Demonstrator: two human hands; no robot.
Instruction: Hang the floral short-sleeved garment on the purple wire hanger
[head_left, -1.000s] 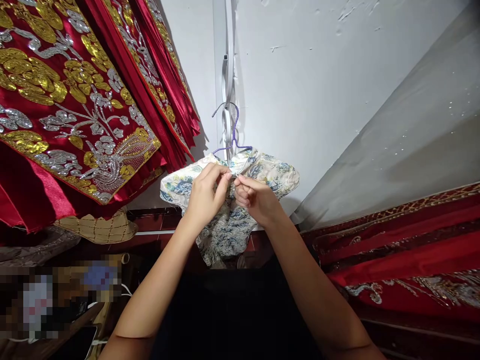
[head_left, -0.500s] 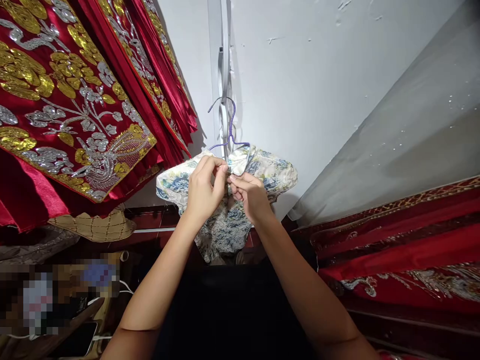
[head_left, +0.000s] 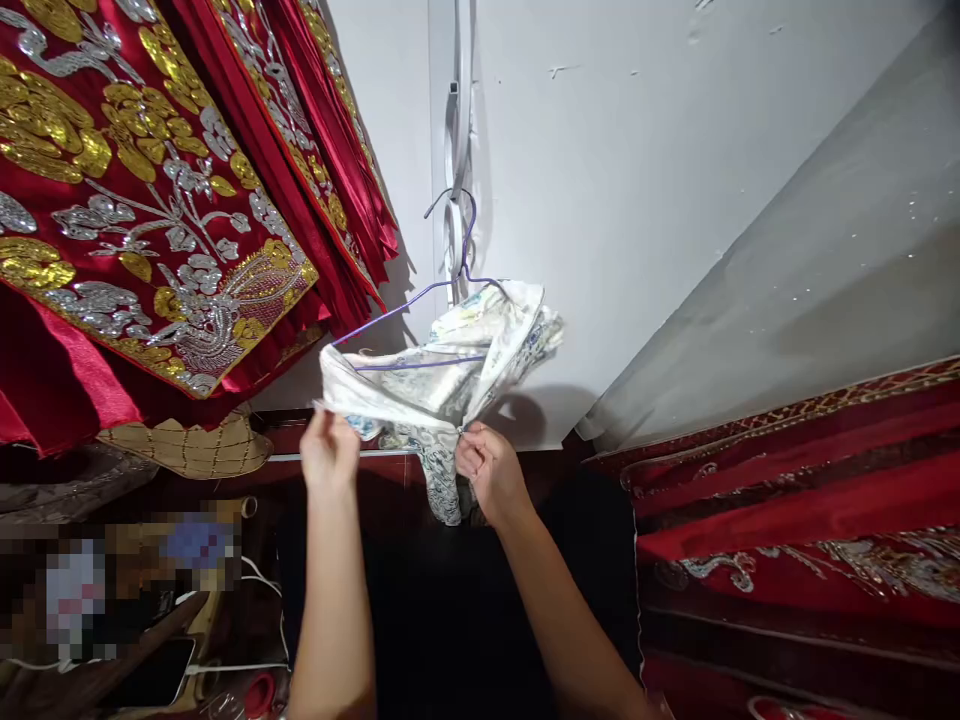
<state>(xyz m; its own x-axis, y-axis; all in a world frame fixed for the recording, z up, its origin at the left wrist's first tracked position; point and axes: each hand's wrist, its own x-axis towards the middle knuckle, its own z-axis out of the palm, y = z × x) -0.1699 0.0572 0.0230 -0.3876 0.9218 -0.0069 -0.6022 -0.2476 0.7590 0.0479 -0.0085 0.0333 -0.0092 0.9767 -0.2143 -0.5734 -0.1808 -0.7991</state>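
Garment: a small brocade garment (head_left: 450,365), cream with blue flowers, hangs on a purple wire hanger (head_left: 386,322) against the far white wall (head_left: 637,200). It sits between the two hands and a little above them. Its pale inner side shows because the cloth is lifted and opened out from below.

Hanger: its hook is caught on a grey metal rail (head_left: 454,110) running up the wall. The rail carries the weight, so both hands are free to work the cloth. The hanger's left arm is bare, and the fabric is bunched toward the right shoulder.

Left hand: the left hand (head_left: 328,452) is out to the left, fingertips pressed together in a pinch on the garment's left edge. It draws that edge sideways, so the fabric spreads taut.

Right hand: the right hand (head_left: 487,470) is near the middle, fingers curled shut around the gathered lower part, thumb against forefinger. A tail of patterned cloth hangs below the fist. I'd say it anchors the bundle against the sideways pull.

Left of the scene: red robes with gold and silver embroidery (head_left: 135,200) hang packed together, near the garment but apart from it. A gold woven piece (head_left: 187,447) lies under them.

Right of the scene: more red embroidered cloth (head_left: 795,500) is draped there, well apart from the hands.

Near left: a dark phone (head_left: 154,682) with a white cable (head_left: 259,580).
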